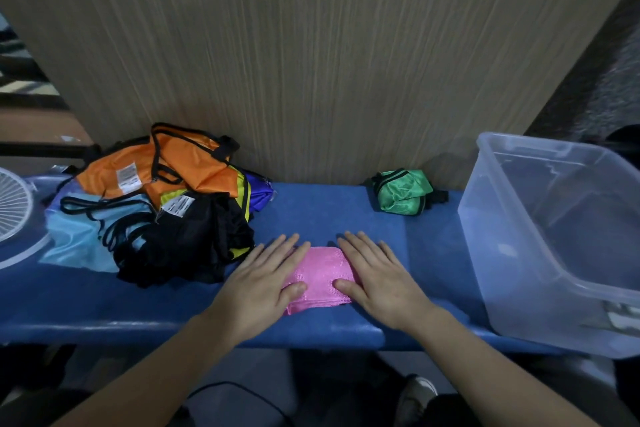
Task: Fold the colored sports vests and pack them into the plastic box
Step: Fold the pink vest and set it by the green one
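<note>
Item: pink vest [320, 272], folded to a small square, lying on the blue bench [104, 302] near its front edge.

Grip: none taken. Left hand [263, 282] and right hand [379, 282] lie flat, fingers straight, one on each side of the square, pressing it down; both thumbs rest on the pink cloth.

Beyond the left hand: a loose heap of unfolded vests [162, 204], orange on top, then light blue, black, a strip of yellow and purple, touching one another.

Beyond the right hand, against the wooden panel [311, 45]: green vest [403, 192], bundled small, apart from the heap.

Further right of the right hand: clear plastic box [540, 308], lid off; no vest seen inside.

Far left: part of a white fan grille [14, 204].

Step in hand, by my reckoning: flattening the last fold of the pink piece.

Next move calls for: fingers under both sides so the folds hold, then a carry rightward over the box wall. Slippery cloth may spring open if lifted by one edge.
</note>
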Available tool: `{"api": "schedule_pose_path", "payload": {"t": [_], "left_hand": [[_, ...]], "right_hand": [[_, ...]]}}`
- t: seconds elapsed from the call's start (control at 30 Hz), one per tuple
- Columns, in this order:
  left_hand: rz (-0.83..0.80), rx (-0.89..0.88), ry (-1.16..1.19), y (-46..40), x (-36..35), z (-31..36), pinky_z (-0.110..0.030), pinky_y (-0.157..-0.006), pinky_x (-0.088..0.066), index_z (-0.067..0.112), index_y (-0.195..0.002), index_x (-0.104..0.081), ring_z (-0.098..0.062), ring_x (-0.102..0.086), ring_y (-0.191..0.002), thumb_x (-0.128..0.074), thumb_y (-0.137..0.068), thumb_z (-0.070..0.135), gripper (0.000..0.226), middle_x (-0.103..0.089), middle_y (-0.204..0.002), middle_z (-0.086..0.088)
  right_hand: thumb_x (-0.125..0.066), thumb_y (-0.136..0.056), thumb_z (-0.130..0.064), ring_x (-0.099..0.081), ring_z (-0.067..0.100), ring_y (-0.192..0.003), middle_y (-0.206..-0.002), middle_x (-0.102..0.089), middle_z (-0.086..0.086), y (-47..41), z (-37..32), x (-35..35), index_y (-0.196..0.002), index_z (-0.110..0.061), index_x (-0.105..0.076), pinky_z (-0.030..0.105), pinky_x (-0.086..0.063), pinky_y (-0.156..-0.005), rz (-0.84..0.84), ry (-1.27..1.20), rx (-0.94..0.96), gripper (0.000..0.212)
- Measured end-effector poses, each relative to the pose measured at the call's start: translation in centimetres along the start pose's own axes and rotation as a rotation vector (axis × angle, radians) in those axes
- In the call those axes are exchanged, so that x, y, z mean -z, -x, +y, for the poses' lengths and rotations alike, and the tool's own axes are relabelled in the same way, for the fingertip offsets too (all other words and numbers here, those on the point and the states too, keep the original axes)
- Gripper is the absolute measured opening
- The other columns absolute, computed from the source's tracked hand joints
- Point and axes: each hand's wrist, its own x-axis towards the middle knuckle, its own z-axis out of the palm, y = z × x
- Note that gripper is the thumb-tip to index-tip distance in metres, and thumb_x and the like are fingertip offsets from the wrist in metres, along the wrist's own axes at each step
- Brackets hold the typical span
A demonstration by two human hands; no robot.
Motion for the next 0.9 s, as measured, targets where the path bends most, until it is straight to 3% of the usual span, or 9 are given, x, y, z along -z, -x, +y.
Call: {"api": "schedule_pose_path", "payload": {"t": [0.17, 0.37, 0.53, 0.63, 0.7, 0.73, 0.8, 0.9], "left_hand": [[-0.011, 0.053, -0.010, 1.1, -0.7, 0.4, -0.034, -0.124, 0.001, 0.037, -0.159, 0.004, -0.008, 0.001, -0.154, 0.010, -0.087, 0.078, 0.083, 0.006, -0.166, 0.010], [-0.022, 0.060, -0.034, 0.9, -0.6, 0.5, -0.040, -0.122, -0.007, 0.033, -0.160, -0.012, -0.014, -0.014, -0.154, 0.006, -0.088, 0.079, 0.087, -0.015, -0.167, 0.004], [-0.004, 0.086, 0.023, 0.6, 0.2, 0.9, -0.034, -0.122, -0.009, 0.036, -0.157, -0.022, -0.012, -0.026, -0.149, -0.014, -0.089, 0.076, 0.080, -0.029, -0.161, 0.010], [0.075, 0.122, 0.019, 0.7, 0.1, 1.5, -0.033, -0.118, -0.013, 0.031, -0.151, -0.039, -0.017, -0.042, -0.138, -0.026, -0.089, 0.071, 0.075, -0.041, -0.152, 0.006], [0.145, 0.138, -0.015, 0.5, 0.1, 2.1, -0.037, -0.116, -0.018, 0.025, -0.141, -0.052, -0.021, -0.049, -0.131, -0.037, -0.087, 0.066, 0.069, -0.048, -0.146, 0.000], [0.181, 0.133, -0.029, 0.4, 0.1, 2.3, -0.038, -0.115, -0.021, 0.022, -0.135, -0.057, -0.021, -0.052, -0.127, -0.042, -0.085, 0.064, 0.066, -0.051, -0.142, 0.000], [0.236, 0.110, -0.039, 0.0, 0.4, 2.8, -0.037, -0.110, -0.028, 0.018, -0.124, -0.062, -0.021, -0.058, -0.114, -0.047, -0.081, 0.060, 0.062, -0.057, -0.126, 0.002], [0.230, 0.105, -0.018, -0.1, 1.0, 3.1, -0.032, -0.100, -0.033, 0.023, -0.121, -0.060, -0.019, -0.059, -0.101, -0.047, -0.079, 0.061, 0.058, -0.054, -0.111, 0.007]], "right_hand": [[-0.007, -0.091, -0.078, -0.007, 0.016, -0.155, -0.166, -0.016, -0.007, -0.2, 0.6, -0.5, -0.159, -0.028, -0.017, 0.040, -0.012, -0.125, -0.014, 0.056, 0.014, 0.085], [-0.001, -0.089, -0.079, -0.014, 0.018, -0.154, -0.165, -0.022, -0.006, 0.0, 0.4, -0.3, -0.159, -0.028, -0.019, 0.042, -0.014, -0.124, -0.033, 0.076, 0.001, 0.088], [-0.036, -0.091, -0.073, -0.032, 0.015, -0.142, -0.153, -0.037, -0.006, 0.1, 0.3, 0.5, -0.152, -0.026, -0.034, 0.039, -0.025, -0.119, 0.029, -0.073, -0.026, 0.077], [-0.056, -0.085, -0.057, -0.053, 0.022, -0.109, -0.119, -0.053, -0.001, 0.4, -0.3, 2.3, -0.126, -0.022, -0.059, 0.037, -0.045, -0.094, 0.231, -0.003, -0.053, 0.054], [-0.062, -0.086, -0.041, -0.059, 0.026, -0.088, -0.097, -0.057, -0.001, 0.7, -1.1, 3.8, -0.100, -0.021, -0.062, 0.037, -0.047, -0.072, 0.352, 0.024, -0.182, 0.024], [-0.061, -0.089, -0.038, -0.061, 0.028, -0.083, -0.091, -0.061, -0.001, 0.8, -1.3, 4.3, -0.091, -0.022, -0.060, 0.036, -0.046, -0.067, 0.331, -0.012, -0.284, 0.016], [-0.055, -0.093, -0.044, -0.062, 0.032, -0.080, -0.080, -0.067, 0.001, 1.2, -1.3, 4.4, -0.077, -0.019, -0.055, 0.038, -0.047, -0.067, 0.152, -0.097, -0.435, 0.030], [-0.052, -0.094, -0.042, -0.054, 0.032, -0.072, -0.064, -0.056, 0.001, 1.3, -1.0, 3.4, -0.062, -0.013, -0.047, 0.037, -0.042, -0.062, 0.003, -0.163, -0.442, 0.044]]}}
